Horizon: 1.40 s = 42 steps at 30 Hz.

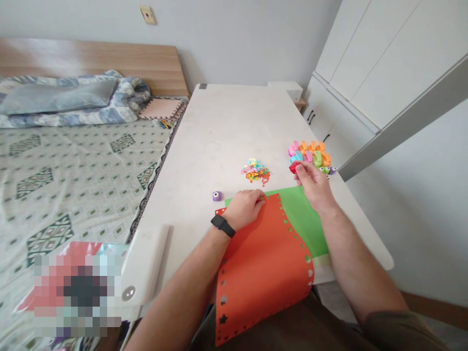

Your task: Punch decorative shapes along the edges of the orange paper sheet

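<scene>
An orange paper sheet [263,248] curves down over the table's front edge, with small shapes such as stars and hearts cut along its borders. My left hand [246,207], wearing a black watch, is closed at the sheet's far edge, fingers curled on it. Raised to the right, my right hand [314,183] pinches a small red craft punch [293,167], apart from the sheet. Green paper [305,219] lies under the orange sheet. Beyond it is a heap of colourful punched-out paper bits [254,170]. A purple craft punch [217,196] stands left of my left hand.
Several colourful craft punches [309,152] stand in rows by the table's right edge. A white device [144,263] lies at the front left of the white table [226,122]. The bed [84,180] adjoins on the left; white cabinets [351,107] stand right.
</scene>
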{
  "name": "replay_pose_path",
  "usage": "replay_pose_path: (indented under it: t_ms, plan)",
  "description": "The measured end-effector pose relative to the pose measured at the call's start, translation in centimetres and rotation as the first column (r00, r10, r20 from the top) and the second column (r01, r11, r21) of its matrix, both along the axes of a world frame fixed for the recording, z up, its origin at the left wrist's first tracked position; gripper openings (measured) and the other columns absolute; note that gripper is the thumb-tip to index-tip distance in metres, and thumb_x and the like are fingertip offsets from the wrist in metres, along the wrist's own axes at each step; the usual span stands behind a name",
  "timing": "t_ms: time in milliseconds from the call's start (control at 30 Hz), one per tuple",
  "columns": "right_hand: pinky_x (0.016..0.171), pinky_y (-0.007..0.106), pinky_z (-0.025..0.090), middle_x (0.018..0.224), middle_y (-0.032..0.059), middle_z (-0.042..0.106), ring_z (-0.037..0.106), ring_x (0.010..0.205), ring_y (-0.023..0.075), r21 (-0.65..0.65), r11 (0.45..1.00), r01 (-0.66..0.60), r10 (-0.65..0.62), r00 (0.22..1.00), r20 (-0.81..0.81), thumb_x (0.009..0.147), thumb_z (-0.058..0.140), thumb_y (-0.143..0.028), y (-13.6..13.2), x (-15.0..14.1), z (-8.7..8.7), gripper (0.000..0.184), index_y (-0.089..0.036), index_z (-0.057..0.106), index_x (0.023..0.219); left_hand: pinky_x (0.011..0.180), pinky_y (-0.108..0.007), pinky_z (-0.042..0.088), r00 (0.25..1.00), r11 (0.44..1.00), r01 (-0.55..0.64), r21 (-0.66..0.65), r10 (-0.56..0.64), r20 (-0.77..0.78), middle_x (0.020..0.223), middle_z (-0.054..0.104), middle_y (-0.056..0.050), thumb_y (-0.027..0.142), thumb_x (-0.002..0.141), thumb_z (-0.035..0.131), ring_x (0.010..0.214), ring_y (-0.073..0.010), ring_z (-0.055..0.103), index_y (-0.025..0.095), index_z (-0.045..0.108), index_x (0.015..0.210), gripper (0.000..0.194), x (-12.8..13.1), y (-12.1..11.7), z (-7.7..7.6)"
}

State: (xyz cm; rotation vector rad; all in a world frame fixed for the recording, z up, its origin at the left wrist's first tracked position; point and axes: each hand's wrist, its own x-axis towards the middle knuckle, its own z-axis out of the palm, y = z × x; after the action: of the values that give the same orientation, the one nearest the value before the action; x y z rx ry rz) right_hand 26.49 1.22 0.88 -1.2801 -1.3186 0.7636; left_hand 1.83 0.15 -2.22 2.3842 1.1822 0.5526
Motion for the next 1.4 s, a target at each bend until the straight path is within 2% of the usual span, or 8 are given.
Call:
replay_pose_path:
  t_ms: [167, 300, 500, 633, 1000, 1200, 1300, 1400]
  plan:
    - [0.082, 0.037, 0.059, 0.104, 0.0084, 0.074, 0.07, 0.089, 0.0203, 0.086, 0.959, 0.271, -0.281, 0.951, 0.126, 0.084, 0.074, -0.05, 0.0, 6.5, 0.6, 0.046, -0.02, 0.069, 0.117, 0.088, -0.031, 0.054, 1.0, 1.0, 0.0, -0.005, 0.0, 0.01, 0.102, 0.076, -0.007, 0.025, 0.097, 0.054, 0.094, -0.0205, 0.071, 0.019, 0.069, 0.108, 0.019, 0.0, 0.0, -0.1]
    - [0.077, 0.039, 0.058, 0.102, 0.0127, 0.074, 0.07, 0.083, 0.0229, 0.02, 0.819, 0.573, -0.535, 0.751, 0.388, 0.075, 0.077, -0.043, -0.1, 12.8, -1.2, 0.054, -0.015, 0.065, 0.12, 0.089, -0.033, 0.055, 1.0, 1.0, 0.007, -0.004, -0.007, 0.008, 0.102, 0.076, -0.008, 0.025, 0.097, 0.053, 0.095, -0.0215, 0.071, 0.019, 0.069, 0.109, 0.02, 0.0, 0.1, 0.0]
    - [0.086, 0.042, 0.053, 0.103, 0.0114, 0.078, 0.071, 0.093, 0.0275, -0.154, 0.809, 0.568, -0.338, 0.662, 0.669, 0.073, 0.073, -0.034, -0.8, 16.4, -3.7, 0.042, -0.02, 0.075, 0.113, 0.09, -0.034, 0.055, 1.0, 1.0, 0.002, -0.013, -0.002, 0.003, 0.103, 0.077, -0.008, 0.026, 0.097, 0.054, 0.096, -0.0222, 0.072, 0.019, 0.069, 0.111, 0.021, 0.0, 0.1, 0.0]
    - [0.086, 0.042, 0.052, 0.102, 0.011, 0.079, 0.071, 0.095, 0.0291, -0.168, 0.829, 0.533, -0.273, 0.649, 0.71, 0.078, 0.07, -0.037, -0.2, 16.3, -4.4, 0.037, -0.022, 0.078, 0.11, 0.09, -0.034, 0.055, 1.0, 1.0, 0.002, -0.013, -0.002, 0.002, 0.104, 0.077, -0.008, 0.026, 0.098, 0.054, 0.096, -0.0221, 0.072, 0.019, 0.069, 0.111, 0.022, 0.0, 0.1, -0.1]
    - [0.091, 0.041, 0.053, 0.102, 0.0109, 0.078, 0.072, 0.091, 0.0245, -0.119, 0.813, 0.569, -0.401, 0.698, 0.593, 0.076, 0.073, -0.029, 0.4, 15.5, -5.4, 0.034, -0.016, 0.074, 0.108, 0.09, -0.034, 0.055, 1.0, 1.0, 0.006, -0.013, -0.006, 0.003, 0.104, 0.077, -0.008, 0.026, 0.098, 0.053, 0.097, -0.0224, 0.072, 0.019, 0.069, 0.111, 0.022, -0.1, 0.1, -0.1]
    - [0.09, 0.043, 0.053, 0.105, 0.0126, 0.075, 0.069, 0.091, 0.0249, 0.194, 0.735, 0.65, -0.632, 0.553, 0.543, 0.085, 0.058, -0.025, -0.4, 12.5, -2.6, 0.032, -0.015, 0.071, 0.113, 0.089, -0.034, 0.055, 1.0, 1.0, 0.007, -0.005, -0.007, 0.003, 0.103, 0.076, -0.009, 0.027, 0.098, 0.053, 0.096, -0.0223, 0.072, 0.018, 0.069, 0.111, 0.022, -0.1, 0.1, -0.1]
    - [0.087, 0.041, 0.054, 0.106, 0.0118, 0.074, 0.068, 0.091, 0.0243, 0.218, 0.854, 0.472, -0.51, 0.682, 0.524, 0.091, 0.056, -0.032, -0.6, 8.3, 0.0, 0.029, -0.018, 0.069, 0.112, 0.09, -0.034, 0.055, 1.0, 1.0, -0.001, -0.005, 0.001, -0.003, 0.104, 0.076, -0.009, 0.027, 0.098, 0.053, 0.096, -0.0223, 0.071, 0.019, 0.069, 0.111, 0.022, -0.1, 0.0, 0.0]
    - [0.083, 0.038, 0.054, 0.109, 0.0093, 0.074, 0.068, 0.089, 0.0228, 0.101, 0.99, 0.1, -0.139, 0.825, 0.547, 0.091, 0.062, -0.035, -0.6, 2.3, 2.6, 0.028, -0.021, 0.069, 0.113, 0.089, -0.034, 0.055, 1.0, 1.0, 0.0, -0.004, 0.0, -0.003, 0.103, 0.076, -0.009, 0.026, 0.097, 0.053, 0.095, -0.0223, 0.071, 0.019, 0.069, 0.109, 0.021, 0.0, 0.0, 0.1]
